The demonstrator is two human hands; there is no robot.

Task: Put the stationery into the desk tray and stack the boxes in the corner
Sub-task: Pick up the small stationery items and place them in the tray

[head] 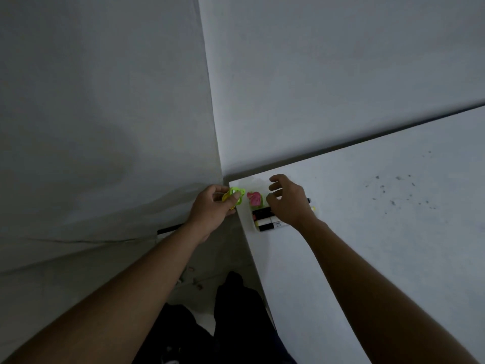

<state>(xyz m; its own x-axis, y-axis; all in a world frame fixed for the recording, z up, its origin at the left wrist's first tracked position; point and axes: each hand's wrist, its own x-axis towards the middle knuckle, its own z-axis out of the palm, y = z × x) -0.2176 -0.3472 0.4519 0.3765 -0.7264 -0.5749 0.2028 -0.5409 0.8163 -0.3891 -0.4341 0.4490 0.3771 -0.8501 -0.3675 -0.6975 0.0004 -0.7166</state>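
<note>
My left hand (211, 210) hangs just off the table's left edge, near the wall corner, and pinches a small neon-green plastic piece (234, 194). A pink-and-green item (254, 198) lies on the white table (367, 232) right of it. Below that, several markers (266, 219) with black and white caps lie side by side; they seem to rest in a clear tray, but that is hard to tell. My right hand (288, 202) hovers over the markers with curled, spread fingers and hides their right ends. No boxes are in view.
Grey walls meet in a corner just behind the table's far-left end. A black rod (169, 229) runs along the left wall below my left wrist. Dark specks (399, 190) mark the table at the right. My dark-trousered legs (231, 311) stand by the table's left edge.
</note>
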